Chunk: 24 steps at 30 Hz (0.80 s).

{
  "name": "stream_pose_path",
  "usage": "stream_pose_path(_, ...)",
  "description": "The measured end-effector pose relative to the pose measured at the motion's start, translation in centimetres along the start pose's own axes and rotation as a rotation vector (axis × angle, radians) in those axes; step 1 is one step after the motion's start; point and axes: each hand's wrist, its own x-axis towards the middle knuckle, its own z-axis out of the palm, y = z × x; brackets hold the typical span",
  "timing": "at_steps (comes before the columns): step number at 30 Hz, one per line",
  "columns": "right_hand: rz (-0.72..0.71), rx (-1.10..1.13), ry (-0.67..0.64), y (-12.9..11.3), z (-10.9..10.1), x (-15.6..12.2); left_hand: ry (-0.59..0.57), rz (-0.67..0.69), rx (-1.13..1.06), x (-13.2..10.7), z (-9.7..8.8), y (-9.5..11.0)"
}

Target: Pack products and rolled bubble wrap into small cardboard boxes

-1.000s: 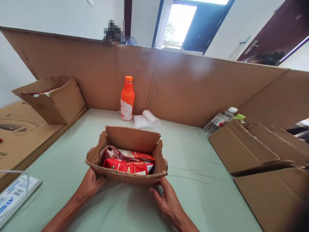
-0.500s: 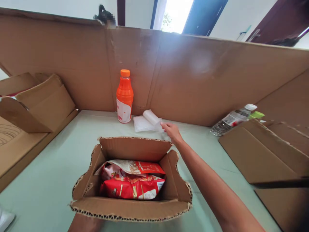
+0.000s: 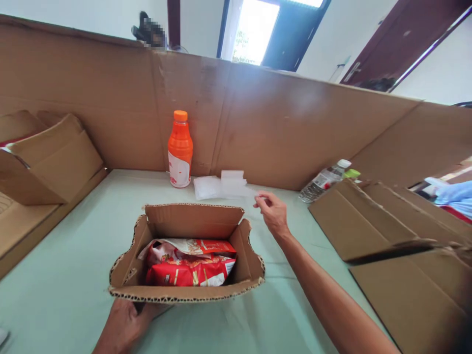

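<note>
An open cardboard box [image 3: 184,293] sits on the pale green table, with red snack packets [image 3: 190,269] inside. My left hand [image 3: 127,320] grips the box's near left corner from below. Beyond the box's right side, my right hand [image 3: 272,211] pinches the edge of a thin clear plastic bag [image 3: 236,186] and lifts it off a small stack of white bags [image 3: 208,187]. An orange bottle [image 3: 180,149] stands upright just left of that stack, against the cardboard wall.
A tall cardboard wall [image 3: 295,132] rings the table's far side. An open box [image 3: 47,162] sits at the left. Flattened cardboard [image 3: 372,226] lies at the right, with a clear water bottle [image 3: 324,179] lying behind it. A person's head shows above the wall.
My right hand left the box's front, reached to the white bags behind it, and now draws one back toward the box. My left hand stays on the box's near corner.
</note>
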Motion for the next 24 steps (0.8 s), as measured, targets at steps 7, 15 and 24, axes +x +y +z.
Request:
stream_pose_path(7, 0.223, 0.117, -0.396, 0.1, -9.7, -13.0, 0.065, -0.082, 0.07, -0.5, -0.7, 0.1)
stream_pose_path(15, 0.264, 0.02, -0.817, -3.0, -14.8, -19.9, 0.039, -0.095, 0.016, -0.2, -1.2, 0.3)
stream_pose_path(24, 0.077, 0.028, -0.64, -5.1, -7.7, -18.9, 0.035, -0.14, -0.192, -1.1, -1.2, 2.4)
